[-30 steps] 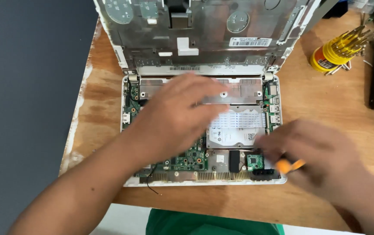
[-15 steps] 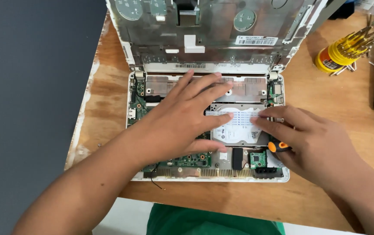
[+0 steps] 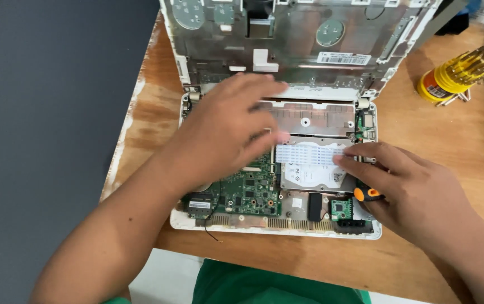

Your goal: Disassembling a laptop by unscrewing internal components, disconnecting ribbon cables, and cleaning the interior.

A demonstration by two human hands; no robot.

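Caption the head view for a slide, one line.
Left hand spread over an opened white laptop base; right hand, gripping an orange-handled screwdriver, touches the silver hard drive.

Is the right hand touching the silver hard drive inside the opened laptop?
Touching: the head view shows the right hand's fingertips pressing on the hard drive's top.
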